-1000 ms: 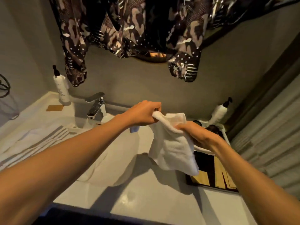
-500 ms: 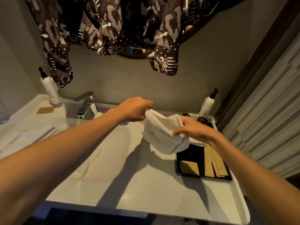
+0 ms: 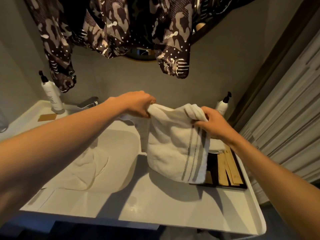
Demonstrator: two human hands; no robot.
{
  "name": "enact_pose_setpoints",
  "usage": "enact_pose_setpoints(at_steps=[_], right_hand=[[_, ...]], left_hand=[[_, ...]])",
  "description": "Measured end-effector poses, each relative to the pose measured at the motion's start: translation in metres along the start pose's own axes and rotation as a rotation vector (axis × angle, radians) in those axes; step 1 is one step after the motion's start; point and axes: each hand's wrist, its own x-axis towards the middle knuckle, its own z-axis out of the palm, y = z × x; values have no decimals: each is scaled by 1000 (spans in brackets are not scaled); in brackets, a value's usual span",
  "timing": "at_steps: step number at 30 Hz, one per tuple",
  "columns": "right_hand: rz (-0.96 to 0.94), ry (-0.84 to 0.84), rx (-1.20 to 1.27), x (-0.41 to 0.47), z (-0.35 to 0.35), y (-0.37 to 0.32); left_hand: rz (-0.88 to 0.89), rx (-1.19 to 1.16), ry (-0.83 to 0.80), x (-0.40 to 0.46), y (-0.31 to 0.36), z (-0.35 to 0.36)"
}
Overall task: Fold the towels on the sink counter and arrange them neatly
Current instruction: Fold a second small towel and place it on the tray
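White worktop [image 3: 155, 210] with sunken basin [image 3: 110, 153], centre-left. White towel [image 3: 174, 149] with grey stripes hangs above the worktop, right of the basin. Left hand [image 3: 138, 104] and right hand [image 3: 213, 123]: fingers closed, gripping the towel's 2 upper corners. Black tray [image 3: 242, 185], far right.

Bathroom: white sink counter [image 3: 155, 210], faucet [image 3: 88, 102], pump bottles [image 3: 52, 96], amenity tray [image 3: 225, 170].

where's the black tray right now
In the head view, the black tray sits on the counter's right side, partly behind the hanging white towel.
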Motion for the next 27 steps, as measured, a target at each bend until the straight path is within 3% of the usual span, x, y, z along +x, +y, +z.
enact_pose_setpoints(at_steps=[4,6,10,12,14,17,20,24,27], right_hand=[[-135,259,-101,-20,17,19],[-220,285,-193,-48,36,45],[-267,-56,-474,-118,91,112],[-232,-278,-638,-153,122,146],[-180,-442,-745,-180,147,171],[-67,-479,-624,-199,156,182],[10,-503,-452,-205,154,183],[237,-532,-206,-201,151,172],[369,-543,9,-187,156,157]], left_hand=[[41,59,-11,-32,0,3],[75,94,-46,-54,5,24],[157,127,-315,-103,29,130],[166,70,-481,-129,43,191],[149,-30,-542,-151,50,234],[144,-239,-420,-170,44,262],[-70,-515,-427,-176,31,261],[-373,-1006,-223,-165,19,243],[-529,-1191,-128,-152,13,239]])
